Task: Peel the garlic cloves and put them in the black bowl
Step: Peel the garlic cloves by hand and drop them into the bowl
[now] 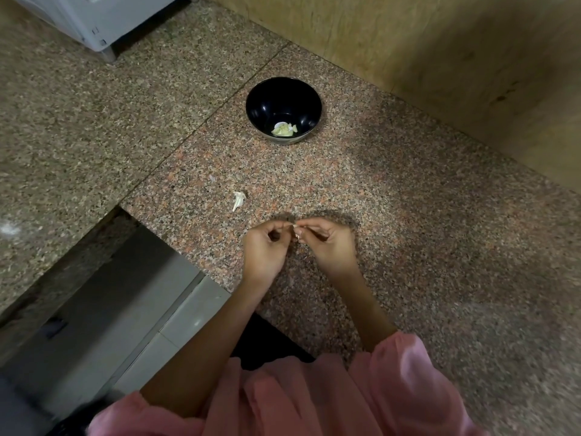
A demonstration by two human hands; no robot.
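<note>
- Pink gathered fabric garment point(314, 404) fills the frame at 6 o'clock, with puffed sleeves above both bare forearms.
- Left hand point(265, 250) sits just below frame centre, fingers curled in, thumb and fingertips meeting at its 1 o'clock side.
- Right hand point(330, 247) is just beside it at 3 o'clock, fingers likewise curled, tips pointing to 9 o'clock.
- Small pale garlic clove point(296, 230) is pinched between the fingertips of both hands, above the counter. It is mostly hidden and blurred, so it is probably still partly in its skin, not certain.
- Speckled pink-grey granite countertop point(424, 247) lies under the hands, with hand shadows at 12 o'clock of the knuckles.
- Round glossy black bowl point(267, 102) stands upright on the countertop at 12 o'clock of the hands, well apart from them.
- Few pale yellow-green peeled cloves point(284, 129) lie in the bowl bottom, bunched toward its 6 o'clock side.
- White papery garlic skin scrap point(238, 200) lies on the countertop at 10 o'clock of the left hand, near but not touching.
- Tiny pale skin flake point(212, 178) lies farther out, at 10 o'clock from that scrap.
- Dark straight seam point(204, 121) crosses the stone from 7 to 1 o'clock, passing the bowl's 9 o'clock side.
- White appliance corner point(94, 23) shows at frame 11 o'clock.
- Tan wooden wall panel point(440, 58) runs along the 1 to 3 o'clock edge.
- Grey-white tiled surface point(141, 325) shows at 8 o'clock, below the counter edge.
</note>
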